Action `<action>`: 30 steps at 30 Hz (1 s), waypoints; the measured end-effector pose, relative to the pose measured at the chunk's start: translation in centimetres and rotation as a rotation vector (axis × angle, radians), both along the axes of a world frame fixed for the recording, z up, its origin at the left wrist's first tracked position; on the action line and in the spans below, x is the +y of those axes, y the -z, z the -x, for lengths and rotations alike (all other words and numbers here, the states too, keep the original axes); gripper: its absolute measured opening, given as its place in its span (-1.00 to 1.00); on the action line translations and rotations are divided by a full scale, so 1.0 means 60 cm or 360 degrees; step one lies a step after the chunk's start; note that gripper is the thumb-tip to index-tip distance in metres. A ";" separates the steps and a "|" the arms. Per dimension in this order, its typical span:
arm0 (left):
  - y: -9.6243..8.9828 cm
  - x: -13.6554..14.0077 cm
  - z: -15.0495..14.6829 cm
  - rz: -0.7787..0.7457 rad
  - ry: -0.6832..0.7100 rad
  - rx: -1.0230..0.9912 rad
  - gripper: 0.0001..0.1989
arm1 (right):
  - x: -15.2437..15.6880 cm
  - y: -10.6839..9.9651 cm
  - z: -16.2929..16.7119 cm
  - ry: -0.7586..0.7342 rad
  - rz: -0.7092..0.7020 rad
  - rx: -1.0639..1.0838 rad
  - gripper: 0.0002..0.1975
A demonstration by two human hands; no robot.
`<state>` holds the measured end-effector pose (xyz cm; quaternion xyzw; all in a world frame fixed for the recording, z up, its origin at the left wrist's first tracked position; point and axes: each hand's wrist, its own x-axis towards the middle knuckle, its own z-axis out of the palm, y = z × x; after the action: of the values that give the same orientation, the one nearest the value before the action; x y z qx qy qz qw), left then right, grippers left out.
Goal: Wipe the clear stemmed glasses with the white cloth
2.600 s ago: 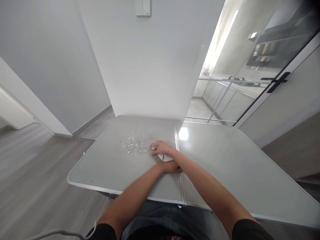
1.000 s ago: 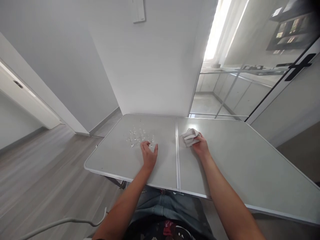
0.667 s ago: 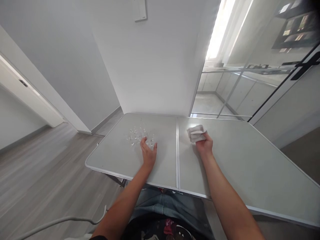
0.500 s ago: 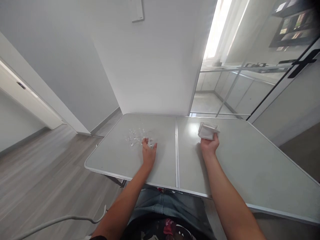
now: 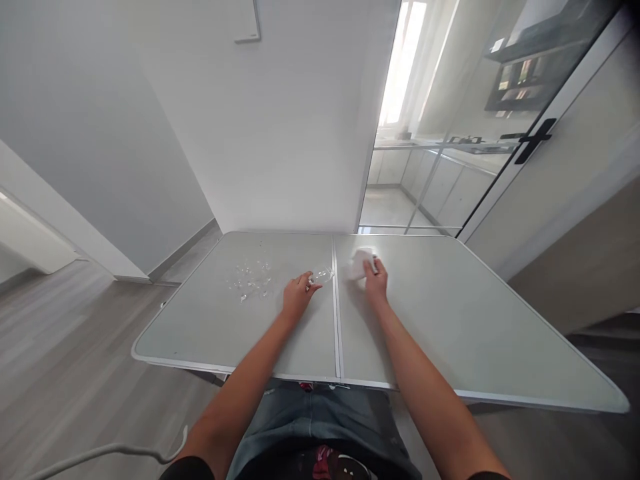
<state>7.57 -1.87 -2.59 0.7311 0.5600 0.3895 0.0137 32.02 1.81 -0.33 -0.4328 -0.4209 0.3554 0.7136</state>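
Clear, seemingly stemmed glass (image 5: 323,275) tilts in left hand (image 5: 297,295).

The held cup (image 5: 323,275) looks clear, smooth and glossy, glass or plastic, unclear which; the other cups (image 5: 251,283) gleam likewise. The cloth (image 5: 360,265) looks soft and matt, its weave blurred. The table (image 5: 450,333) has a smooth, slightly glossy top and metal-looking trim (image 5: 337,320). The floor (image 5: 65,340) shows matt wood grain; the wall (image 5: 280,133) is smooth, matt.
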 end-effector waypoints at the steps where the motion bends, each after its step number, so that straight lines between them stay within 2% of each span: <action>1: 0.003 0.002 -0.003 -0.0023 0.0038 0.0078 -0.59 | -0.011 -0.004 0.012 -0.0032 -0.0019 -0.0239 -0.68; 5: 0.014 -0.002 -0.003 -0.0132 0.0114 0.0259 -0.57 | -0.042 -0.009 0.041 -0.0285 -0.0172 -0.0932 -0.75; 8: 0.020 -0.006 0.003 -0.0216 0.0001 0.0246 -0.58 | -0.048 -0.009 0.042 -0.0424 -0.0230 -0.1110 -0.77; 11: 0.025 -0.006 0.005 -0.0261 -0.0063 0.0254 -0.58 | -0.046 -0.008 0.038 -0.0540 -0.0194 -0.1065 -0.73; 16: 0.026 -0.009 0.009 -0.0330 0.0009 0.0322 -0.57 | -0.046 -0.015 0.036 -0.0933 -0.0101 -0.0672 -0.68; 19: 0.021 -0.013 0.014 -0.0379 0.0042 0.0331 -0.57 | -0.049 -0.022 0.035 -0.1094 -0.0066 -0.0578 -0.68; 25: 0.015 -0.020 0.017 -0.0409 0.0073 0.0389 -0.61 | -0.054 -0.031 0.032 -0.1139 -0.0032 -0.0611 -0.71; 30: 0.010 -0.022 0.016 -0.0331 0.0258 0.0472 -0.64 | -0.058 -0.035 0.028 -0.1234 0.0127 -0.0486 -0.75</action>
<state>6.59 -3.21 -3.17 0.8207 0.4519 0.3308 -0.1133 30.34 -1.68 1.77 -0.3172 -0.6396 0.5455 0.4390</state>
